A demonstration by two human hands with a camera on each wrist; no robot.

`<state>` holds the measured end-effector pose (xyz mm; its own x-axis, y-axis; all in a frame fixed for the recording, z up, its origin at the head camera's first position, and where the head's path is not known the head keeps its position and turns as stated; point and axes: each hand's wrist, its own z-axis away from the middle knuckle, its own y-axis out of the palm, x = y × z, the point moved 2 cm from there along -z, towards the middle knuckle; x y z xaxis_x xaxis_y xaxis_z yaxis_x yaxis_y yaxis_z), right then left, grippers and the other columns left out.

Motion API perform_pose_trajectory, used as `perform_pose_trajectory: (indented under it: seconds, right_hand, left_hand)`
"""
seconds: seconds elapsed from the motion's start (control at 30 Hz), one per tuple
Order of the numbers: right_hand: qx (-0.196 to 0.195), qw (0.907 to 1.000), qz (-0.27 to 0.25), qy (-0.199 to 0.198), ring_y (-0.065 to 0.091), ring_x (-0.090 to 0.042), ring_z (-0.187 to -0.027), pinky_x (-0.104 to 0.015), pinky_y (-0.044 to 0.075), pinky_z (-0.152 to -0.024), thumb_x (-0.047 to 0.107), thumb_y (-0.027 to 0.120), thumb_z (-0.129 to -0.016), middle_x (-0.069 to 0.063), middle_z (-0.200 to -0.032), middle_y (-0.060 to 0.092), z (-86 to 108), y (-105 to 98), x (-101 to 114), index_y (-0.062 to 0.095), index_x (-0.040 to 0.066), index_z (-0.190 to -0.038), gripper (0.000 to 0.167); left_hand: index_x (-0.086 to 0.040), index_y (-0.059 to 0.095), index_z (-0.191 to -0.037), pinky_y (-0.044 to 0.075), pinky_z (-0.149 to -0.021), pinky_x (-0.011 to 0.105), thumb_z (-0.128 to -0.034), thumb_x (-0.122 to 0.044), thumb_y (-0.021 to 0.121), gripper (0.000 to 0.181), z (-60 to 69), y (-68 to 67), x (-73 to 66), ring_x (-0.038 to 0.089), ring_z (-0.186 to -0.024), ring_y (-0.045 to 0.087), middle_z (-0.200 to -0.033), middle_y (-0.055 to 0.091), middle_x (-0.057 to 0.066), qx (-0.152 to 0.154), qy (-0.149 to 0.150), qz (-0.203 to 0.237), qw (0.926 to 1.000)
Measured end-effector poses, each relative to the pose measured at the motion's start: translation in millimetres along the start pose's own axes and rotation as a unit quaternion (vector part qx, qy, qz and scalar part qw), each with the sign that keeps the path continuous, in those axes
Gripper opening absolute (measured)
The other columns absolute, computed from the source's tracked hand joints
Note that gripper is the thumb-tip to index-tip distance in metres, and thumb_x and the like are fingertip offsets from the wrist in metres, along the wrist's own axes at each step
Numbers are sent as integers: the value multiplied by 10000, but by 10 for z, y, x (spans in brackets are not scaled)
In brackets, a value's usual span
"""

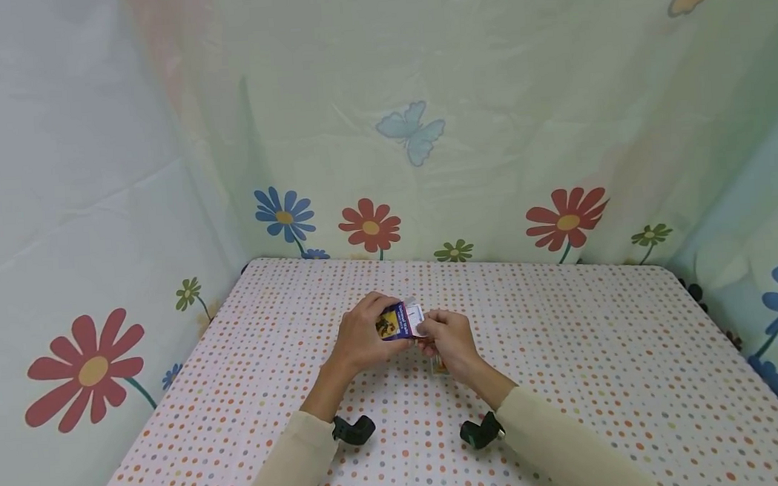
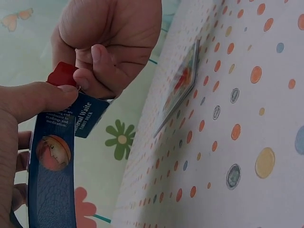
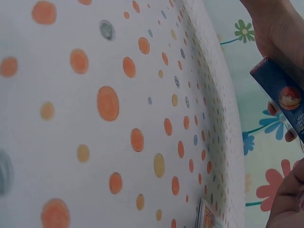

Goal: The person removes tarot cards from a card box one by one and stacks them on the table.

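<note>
A dark blue tarot card box (image 1: 394,323), with a yellow picture on its front, is held above the table in my left hand (image 1: 365,332). The left thumb presses along one narrow side and the fingers wrap the other. At the box's end, my right hand (image 1: 451,341) pinches the flap with curled fingers. In the left wrist view, the flap (image 2: 90,113) reads "Waite Tarot Deck", and a red tab (image 2: 62,74) sticks out near the left thumb. Below the right hand lies a thin stack of cards (image 2: 183,85), partly hidden by that hand in the head view.
A dotted cloth covers the table (image 1: 545,382). Hanging fabric with flowers and a butterfly (image 1: 413,132) encloses the back and sides. Black wrist cameras (image 1: 354,430) are strapped at both cuffs. Small dark round objects (image 1: 694,293) show past the table's right edge.
</note>
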<state>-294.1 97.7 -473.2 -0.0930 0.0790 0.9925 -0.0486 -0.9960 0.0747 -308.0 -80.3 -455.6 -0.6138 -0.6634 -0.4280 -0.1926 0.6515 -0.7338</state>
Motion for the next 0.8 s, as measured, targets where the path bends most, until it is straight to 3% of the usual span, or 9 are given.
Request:
perform_pose_trajectory:
  seconds: [0.4, 0.8]
  right_hand:
    - [-156, 9998, -128, -78, 610, -131, -590, -209, 490, -515, -49, 597, -878, -137, -805, 686, 20, -35, -44, 633, -126, -1160, 294]
    - [-236, 9995, -223, 11, 585, -120, -581, -194, 431, -486, -65, 582, -841, -179, -851, 668, 21, -62, -36, 583, -140, -1129, 298]
  left_hand:
    - [-161, 650, -1276, 517, -833, 359, -709, -424, 920, 681, 24, 12, 3, 158, -989, 605, -1190, 625, -8, 55, 28, 50, 10000]
    - [-164, 655, -1267, 494, -807, 369, -709, -398, 920, 661, 27, 8, -21, 155, -976, 610, -1186, 629, -11, 44, 6, 100, 9999]
